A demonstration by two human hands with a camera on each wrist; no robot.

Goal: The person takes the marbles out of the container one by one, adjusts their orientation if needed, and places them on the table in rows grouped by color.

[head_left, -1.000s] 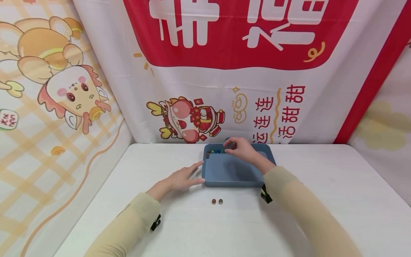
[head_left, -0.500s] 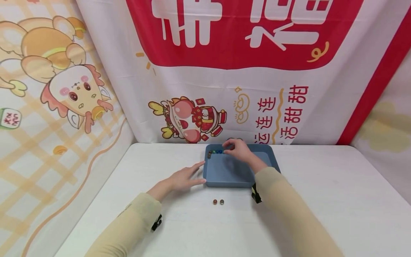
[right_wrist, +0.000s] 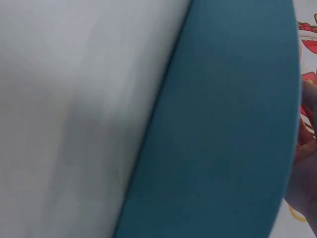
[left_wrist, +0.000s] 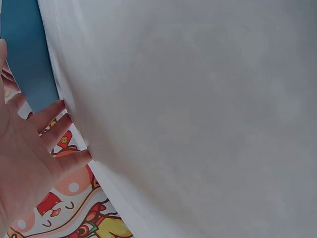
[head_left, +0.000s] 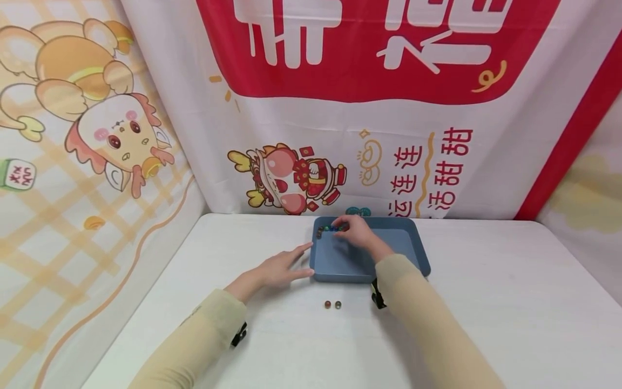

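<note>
A shallow blue-grey tray (head_left: 340,278) lies near the back of the table. Along its far left inside corner runs a bent row of glass marbles (head_left: 326,228), brown, green and blue. My right hand (head_left: 357,232) reaches into the tray, curved thumb and fingers on either side of the row's right part; I cannot tell whether they pinch a marble. At the tray's left wall, my left hand (head_left: 279,268) has its fingers straight and spread, tips right at the side. In the right wrist view, the tray's wall (right_wrist: 218,129) hides most of the right hand (right_wrist: 302,183).
Two loose marbles, one reddish-brown (head_left: 328,304) and one greyish (head_left: 338,305), lie on the white table (head_left: 291,346) in front of the tray. A printed cloth backdrop (head_left: 291,119) rises just behind the tray, with another patterned wall (head_left: 97,216) at the left.
My right hand has shifted left along the marble row, its forearm swinging left too, uncovering more of the tray's right side. The left hand stays against the tray. The view has drifted slightly.
</note>
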